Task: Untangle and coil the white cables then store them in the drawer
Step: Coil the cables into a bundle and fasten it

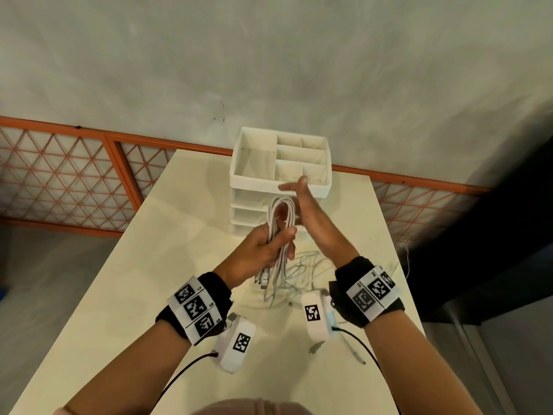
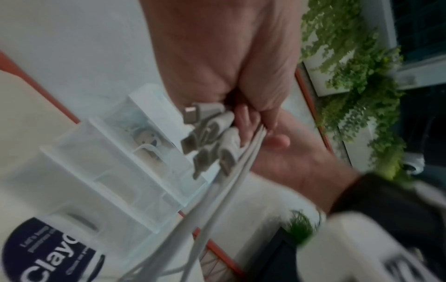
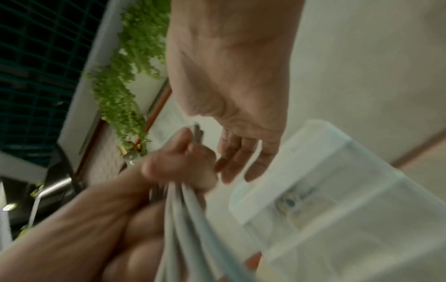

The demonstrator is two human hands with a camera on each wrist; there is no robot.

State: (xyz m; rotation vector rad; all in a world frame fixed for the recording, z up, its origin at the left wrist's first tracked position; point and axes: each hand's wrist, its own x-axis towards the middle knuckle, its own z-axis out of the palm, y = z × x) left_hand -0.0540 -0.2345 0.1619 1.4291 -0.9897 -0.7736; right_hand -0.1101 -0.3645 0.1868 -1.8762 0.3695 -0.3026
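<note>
Left hand (image 1: 263,250) grips looped white cables (image 1: 281,217), right hand (image 1: 311,211) flat-fingered beside them, drawer unit (image 1: 254,175) behind.

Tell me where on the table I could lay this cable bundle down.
The table is bare left of the left hand, up to the drawer unit, and near you between the wrists. It is crowded under the right hand, where loose cables lie tangled.

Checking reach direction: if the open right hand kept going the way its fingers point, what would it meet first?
Probably the white plastic drawer organiser; the right hand points at its top tray, though depth is unclear.
</note>
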